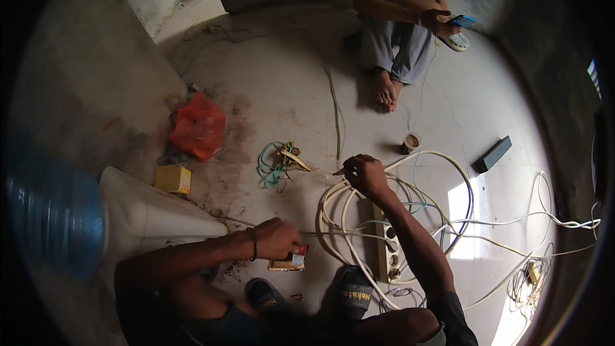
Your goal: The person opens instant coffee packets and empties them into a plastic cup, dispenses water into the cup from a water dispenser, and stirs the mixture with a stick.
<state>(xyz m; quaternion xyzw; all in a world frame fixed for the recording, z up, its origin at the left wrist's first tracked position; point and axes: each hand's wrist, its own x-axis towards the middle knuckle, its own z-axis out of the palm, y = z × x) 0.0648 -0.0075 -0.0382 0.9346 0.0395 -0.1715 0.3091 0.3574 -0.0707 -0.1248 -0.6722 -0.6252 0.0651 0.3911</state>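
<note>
My right hand (365, 176) is closed in a pinch above the coiled white cable (346, 221). A small, thin brownish tip pokes out from its fingers, too small to name. Low and to the left, my left hand (277, 240) has its fingers curled, slightly smeared by motion. It is at a small red-and-white item (299, 252), and I cannot make out exactly what it grips. Just under it lies a flat, dark, light-edged pack (288, 264) on the floor. A long power strip (387, 250) with plugs in it lies beneath my right forearm, inside the cable loops.
A cup (411, 143) of brown liquid stands beyond the coil. Tangled green and yellowish wires (280, 161), a red plastic bag (200, 127) and a yellow box (173, 179) lie left. A dark oblong box (494, 154) is right. Another person (407, 22) sits ahead with a phone.
</note>
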